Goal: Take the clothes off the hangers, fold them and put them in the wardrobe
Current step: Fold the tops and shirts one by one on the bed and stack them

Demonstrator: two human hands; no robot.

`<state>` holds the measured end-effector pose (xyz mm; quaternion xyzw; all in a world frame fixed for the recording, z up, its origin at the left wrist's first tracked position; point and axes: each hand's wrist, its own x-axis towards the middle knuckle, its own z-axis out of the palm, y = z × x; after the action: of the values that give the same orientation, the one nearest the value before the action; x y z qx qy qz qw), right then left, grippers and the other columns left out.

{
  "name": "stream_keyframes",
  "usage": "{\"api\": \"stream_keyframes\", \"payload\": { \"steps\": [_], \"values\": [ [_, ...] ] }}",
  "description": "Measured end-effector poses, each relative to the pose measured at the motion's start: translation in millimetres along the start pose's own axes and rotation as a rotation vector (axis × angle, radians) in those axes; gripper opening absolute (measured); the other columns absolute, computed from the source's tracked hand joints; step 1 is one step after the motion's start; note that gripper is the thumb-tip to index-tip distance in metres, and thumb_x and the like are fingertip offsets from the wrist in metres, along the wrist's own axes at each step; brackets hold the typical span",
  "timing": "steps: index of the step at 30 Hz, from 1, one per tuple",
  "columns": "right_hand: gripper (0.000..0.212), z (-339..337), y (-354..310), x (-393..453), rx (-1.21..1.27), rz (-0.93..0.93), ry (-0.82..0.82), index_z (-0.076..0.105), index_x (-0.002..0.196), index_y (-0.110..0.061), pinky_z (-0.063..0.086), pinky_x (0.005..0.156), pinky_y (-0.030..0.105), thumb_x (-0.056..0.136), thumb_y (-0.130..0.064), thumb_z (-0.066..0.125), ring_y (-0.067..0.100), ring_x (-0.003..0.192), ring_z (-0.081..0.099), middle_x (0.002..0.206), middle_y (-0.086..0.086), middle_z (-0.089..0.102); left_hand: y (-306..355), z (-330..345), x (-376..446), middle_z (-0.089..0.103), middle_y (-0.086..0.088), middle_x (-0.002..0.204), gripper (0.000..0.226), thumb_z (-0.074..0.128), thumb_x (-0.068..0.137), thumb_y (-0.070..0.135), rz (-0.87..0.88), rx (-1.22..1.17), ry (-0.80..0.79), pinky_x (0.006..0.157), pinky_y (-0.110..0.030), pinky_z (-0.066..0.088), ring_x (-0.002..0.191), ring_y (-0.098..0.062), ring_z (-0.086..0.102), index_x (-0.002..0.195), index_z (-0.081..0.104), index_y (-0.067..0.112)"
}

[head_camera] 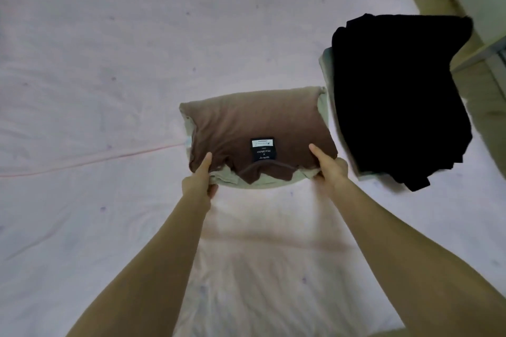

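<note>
So both hands are on a folded brown T-shirt (pixel 257 128) lying on a pale pink bedsheet (pixel 109 49). The left hand (pixel 198 182) pinches the near left corner, thumb lying on top of the brown fabric and the fingers tucked underneath. The right hand (pixel 330 168) does the same at the near right corner, thumb on top, fingers curled under the edge. Under the brown shirt there's a pale green garment (pixel 260 182), folded too, peeking out along the near edge between the hands and at both sides; can't tell whether the fingers go under it as well or just between the two layers. A black neck label (pixel 262 149) sits face up between the two thumbs, slightly beyond them. Just past the right hand, off to its right, there's a pile of folded black clothes (pixel 397 96) stacked on something light grey-green (pixel 327 68), right beside the brown shirt's far right corner.
</note>
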<state>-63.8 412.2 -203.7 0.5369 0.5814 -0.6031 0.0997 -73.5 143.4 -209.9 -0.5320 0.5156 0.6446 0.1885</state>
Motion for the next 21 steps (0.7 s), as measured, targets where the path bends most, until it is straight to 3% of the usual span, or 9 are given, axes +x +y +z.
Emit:
{"api": "stream_keyframes", "payload": {
  "steps": [4,6,9,12,14,16,18,20,21],
  "values": [
    [0.038,20.8,14.0,-4.1,0.079,-0.009,0.021,0.062,0.102,-0.015,0.052,0.095,0.036,0.073,-0.023,0.084,0.023,0.095,0.067,0.105,0.004,0.069,-21.7,23.3,-14.5,0.07,-0.003,0.107,0.095,0.093,0.038,0.053,0.071,0.022,-0.079,0.091,-0.038,0.054,0.096,-0.022,0.067,0.117,0.063,0.011],
    [0.027,28.2,11.1,-5.2,0.047,-0.03,0.08,0.062,0.096,-0.012,0.055,0.091,0.041,0.075,-0.014,0.079,0.026,0.089,0.068,0.104,0.009,0.07,-16.9,34.5,-21.3,0.068,-0.007,0.109,0.072,0.091,0.057,0.034,0.053,-0.019,-0.07,0.09,-0.041,0.055,0.098,-0.026,0.066,0.116,0.059,0.008],
    [0.025,23.7,9.5,-5.9,-0.047,0.038,0.138,0.064,0.099,-0.004,0.057,0.083,0.045,0.074,-0.003,0.069,0.032,0.087,0.069,0.101,0.015,0.071,-10.6,40.8,-26.3,0.063,-0.013,0.105,0.039,0.073,0.082,0.007,-0.023,0.0,-0.015,0.07,-0.038,0.055,0.092,-0.029,0.063,0.115,0.052,0.009],
    [0.042,11.6,7.0,-23.6,-0.183,0.09,0.177,0.053,0.112,-0.003,0.057,0.081,0.042,0.075,-0.002,0.071,0.035,0.091,0.067,0.111,0.018,0.064,-8.8,26.2,-36.0,0.059,-0.014,0.105,0.041,0.072,0.081,0.01,-0.065,0.149,0.033,0.061,-0.034,0.054,0.086,-0.028,0.06,0.112,0.046,0.004],
    [0.061,5.6,6.3,-40.3,-0.363,0.033,0.232,0.038,0.13,-0.004,0.053,0.088,0.042,0.077,-0.003,0.07,0.038,0.104,0.061,0.125,0.019,0.054,-14.5,14.3,-46.7,0.051,-0.018,0.124,0.058,0.071,0.076,0.016,0.004,0.491,0.147,0.065,-0.034,0.055,0.097,-0.031,0.059,0.124,0.043,0.002],
    [0.059,2.4,6.2,-54.3,-0.674,-0.255,0.376,0.037,0.132,-0.004,0.046,0.089,0.044,0.08,-0.005,0.067,0.037,0.115,0.051,0.13,0.019,0.046,-25.1,6.2,-52.3,0.042,-0.017,0.13,0.061,0.066,0.075,0.009,0.463,0.832,0.31,0.087,-0.04,0.049,0.111,-0.035,0.048,0.131,0.042,0.003],
    [0.047,5.4,8.5,-60.4,-0.961,-0.774,0.382,0.049,0.125,-0.006,0.041,0.094,0.044,0.081,-0.01,0.066,0.035,0.117,0.048,0.128,0.016,0.05,-25.7,5.5,-57.3,0.051,-0.015,0.124,0.056,0.063,0.068,0.001,1.067,1.004,0.227,0.088,-0.044,0.045,0.107,-0.036,0.051,0.123,0.054,0.008],
    [0.043,13.4,19.4,-48.3,-1.178,-1.196,0.114,0.055,0.125,-0.009,0.037,0.103,0.045,0.084,-0.017,0.065,0.034,0.125,0.046,0.137,0.015,0.05,-31.7,10.2,-44.5,0.057,-0.013,0.126,0.054,0.067,0.066,0.005,1.487,1.304,-0.027,0.096,-0.046,0.044,0.114,-0.038,0.055,0.12,0.062,0.01],
    [0.048,15.1,27.3,-40.1,-1.308,-1.284,-0.033,0.053,0.132,-0.011,0.032,0.109,0.045,0.087,-0.023,0.063,0.034,0.133,0.041,0.145,0.014,0.044,-34.1,11.2,-37.1,0.054,-0.013,0.136,0.057,0.068,0.071,0.01,1.547,1.515,-0.155,0.106,-0.047,0.038,0.126,-0.037,0.049,0.127,0.06,0.011]
  ]
}}
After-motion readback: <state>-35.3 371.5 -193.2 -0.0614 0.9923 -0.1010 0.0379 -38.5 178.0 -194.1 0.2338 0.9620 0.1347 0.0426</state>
